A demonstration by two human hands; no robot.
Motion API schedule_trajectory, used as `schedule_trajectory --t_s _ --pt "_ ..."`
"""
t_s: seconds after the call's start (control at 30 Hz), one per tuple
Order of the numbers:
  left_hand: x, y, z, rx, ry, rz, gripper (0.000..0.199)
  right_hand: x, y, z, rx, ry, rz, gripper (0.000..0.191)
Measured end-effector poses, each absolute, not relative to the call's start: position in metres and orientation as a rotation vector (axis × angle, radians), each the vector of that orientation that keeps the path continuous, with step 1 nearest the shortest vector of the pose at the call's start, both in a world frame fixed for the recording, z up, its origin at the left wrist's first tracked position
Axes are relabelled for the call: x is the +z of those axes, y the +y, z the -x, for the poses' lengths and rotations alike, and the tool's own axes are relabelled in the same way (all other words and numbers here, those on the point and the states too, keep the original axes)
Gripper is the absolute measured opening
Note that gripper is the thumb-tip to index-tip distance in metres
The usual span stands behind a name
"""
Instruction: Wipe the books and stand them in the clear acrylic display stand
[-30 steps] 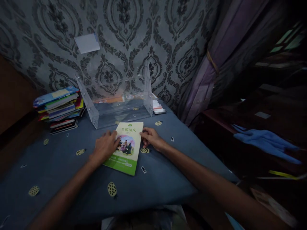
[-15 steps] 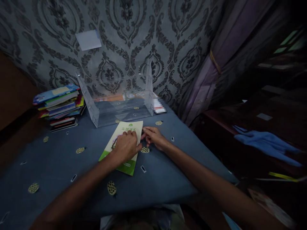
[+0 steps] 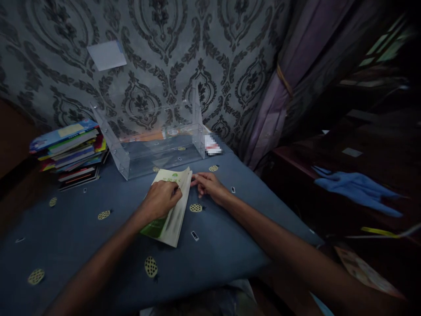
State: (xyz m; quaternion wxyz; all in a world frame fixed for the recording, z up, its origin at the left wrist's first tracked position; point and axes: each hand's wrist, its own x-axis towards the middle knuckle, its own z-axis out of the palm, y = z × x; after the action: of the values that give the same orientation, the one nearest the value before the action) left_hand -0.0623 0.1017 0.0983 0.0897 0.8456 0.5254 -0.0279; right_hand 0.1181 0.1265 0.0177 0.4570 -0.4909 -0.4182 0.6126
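A thin book (image 3: 182, 204) with a pale and green cover lies on the blue tablecloth, its cover partly lifted so that a printed page shows along the right side. My left hand (image 3: 162, 197) is closed on the cover, with the fingers curled and the thumb pressed in near the title. Beside the book's upper right edge is my right hand (image 3: 208, 186), its index finger stretched toward the page edge and its other fingers loosely bent. Nothing shows in the right hand.
Behind the book stands a clear acrylic rack (image 3: 123, 162). A stack of books (image 3: 74, 151) sits at the left. White packaging (image 3: 212, 145) lies right of the rack. A blue cloth (image 3: 357, 186) rests on dark furniture beyond the table's right edge.
The book's cover has been lifted, baring a page on the right. My left hand has moved left with the cover and its fingers have curled. The whole view has shifted slightly.
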Motion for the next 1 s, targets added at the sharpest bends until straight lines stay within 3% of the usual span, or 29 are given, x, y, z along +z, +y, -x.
schedule_trajectory --t_s 0.3,0.53,0.8,1.0 --pt "0.081 0.085 0.05 -0.299 1.52 -2.753 0.033 0.015 0.132 -0.126 1.441 -1.021 1.251 0.014" --pt "0.098 0.081 0.073 -0.577 1.275 -2.847 0.018 0.007 0.131 -0.124 1.342 -1.273 1.305 0.03" --pt "0.076 0.08 0.051 -0.336 1.655 -2.769 0.033 0.003 0.13 -0.127 1.192 -1.513 1.281 0.042" --pt "0.074 0.085 0.051 -0.342 1.606 -2.791 0.033 0.001 0.131 -0.128 1.124 -1.52 1.233 0.051"
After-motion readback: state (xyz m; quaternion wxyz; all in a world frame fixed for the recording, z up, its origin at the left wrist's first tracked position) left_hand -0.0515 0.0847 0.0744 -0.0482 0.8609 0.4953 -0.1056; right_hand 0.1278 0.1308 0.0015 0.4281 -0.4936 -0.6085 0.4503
